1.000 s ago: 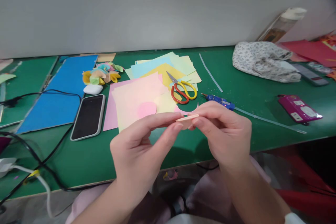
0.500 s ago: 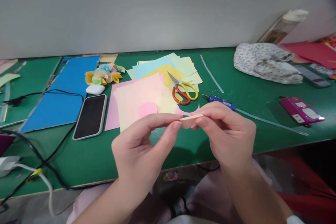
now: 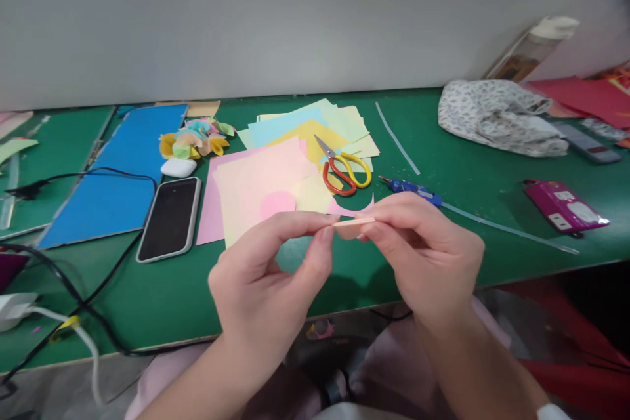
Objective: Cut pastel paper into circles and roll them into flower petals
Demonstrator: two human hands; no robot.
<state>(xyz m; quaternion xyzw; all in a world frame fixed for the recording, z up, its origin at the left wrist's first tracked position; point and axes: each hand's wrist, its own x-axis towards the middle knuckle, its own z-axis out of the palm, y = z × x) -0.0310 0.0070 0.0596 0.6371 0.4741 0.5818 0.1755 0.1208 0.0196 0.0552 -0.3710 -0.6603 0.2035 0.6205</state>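
A small folded piece of peach paper (image 3: 350, 228) is pinched between both hands above the near part of the table. My left hand (image 3: 275, 269) closes thumb and forefinger on its left end; my right hand (image 3: 430, 252) grips the right end the same way. Just behind the fingertips lies a curved pink paper offcut (image 3: 350, 209). A pink paper circle (image 3: 278, 205) rests on pale sheets (image 3: 266, 174) left of the hands. Scissors (image 3: 342, 170) with one red and one yellow handle lie beyond, on the coloured paper.
On the left are a phone (image 3: 170, 220), a white earbud case (image 3: 178, 167), paper flowers (image 3: 197, 139), a blue board (image 3: 123, 164) and black cables (image 3: 93, 305). To the right lie a blue glue gun (image 3: 413, 190), a patterned cloth (image 3: 497, 118) and a purple packet (image 3: 566, 208).
The folded peach paper has shifted slightly left and levelled, showing more of its rounded lower side. My right fingers have moved a little along its end. Nothing else has moved.
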